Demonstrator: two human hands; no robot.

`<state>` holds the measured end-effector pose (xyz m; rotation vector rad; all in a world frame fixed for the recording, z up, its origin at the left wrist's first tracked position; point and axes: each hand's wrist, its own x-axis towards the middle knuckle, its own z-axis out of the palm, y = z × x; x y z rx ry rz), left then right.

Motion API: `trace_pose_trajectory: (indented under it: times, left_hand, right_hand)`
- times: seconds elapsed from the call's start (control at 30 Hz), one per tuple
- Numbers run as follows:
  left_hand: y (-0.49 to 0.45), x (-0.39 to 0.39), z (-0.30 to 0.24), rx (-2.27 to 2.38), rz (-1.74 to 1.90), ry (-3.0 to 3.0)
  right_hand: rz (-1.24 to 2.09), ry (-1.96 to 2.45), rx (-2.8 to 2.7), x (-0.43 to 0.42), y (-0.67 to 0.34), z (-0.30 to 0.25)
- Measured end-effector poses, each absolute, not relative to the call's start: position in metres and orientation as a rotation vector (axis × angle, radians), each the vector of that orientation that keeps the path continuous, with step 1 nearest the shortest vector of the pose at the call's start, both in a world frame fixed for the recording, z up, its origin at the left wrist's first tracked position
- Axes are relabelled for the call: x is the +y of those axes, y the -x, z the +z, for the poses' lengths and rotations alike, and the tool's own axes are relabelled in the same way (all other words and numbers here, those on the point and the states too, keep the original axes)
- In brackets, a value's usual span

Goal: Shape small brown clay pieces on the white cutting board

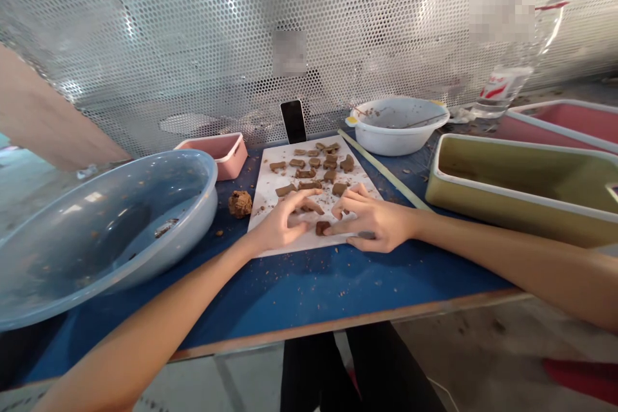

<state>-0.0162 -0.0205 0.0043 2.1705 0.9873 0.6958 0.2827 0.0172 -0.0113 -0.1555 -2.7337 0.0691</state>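
Observation:
My left hand (284, 221) rests over the left front of a white sheet (266, 175), thumb and fingers apart and curved, with nothing between them. To its right, my right hand (379, 222) is low over the sheet, fingers apart. Its index fingertip touches the side of a small dark brown clay piece (322, 228) near the sheet's front edge. A grey patch shows under the right palm; I cannot tell what it is. Several small shaped clay pieces (305, 174) lie in rough rows beyond my hands, some partly hidden by the fingers. A rough clay lump (240, 204) sits left of the sheet.
A large blue basin (193, 187) stands left, a small pink box (232, 166) behind it. A phone (293, 122) leans on the perforated screen. On the right are a white basin (396, 140), a pale strip (383, 170), a green planter (512, 203), a pink planter (570, 117) and a bottle (502, 87).

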Motion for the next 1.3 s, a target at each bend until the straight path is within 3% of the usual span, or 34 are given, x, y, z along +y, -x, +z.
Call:
trace_pose_trajectory:
  times: [0.43,0.93,1.3]
  left_hand:
    - [0.019,-0.014,-0.005,1.058,0.895,-2.187]
    - [0.014,-0.017,-0.01,1.086,0.718,-2.337]
    - [0.013,-0.02,-0.009,1.158,0.705,-2.406]
  right_hand:
    - [-0.109,0.072,-2.659,0.016,-0.282,-0.012]
    - [-0.015,0.938,-2.465,-0.013,-0.248,-0.015]
    - [0.193,0.693,-2.616,0.01,-0.263,-0.017]
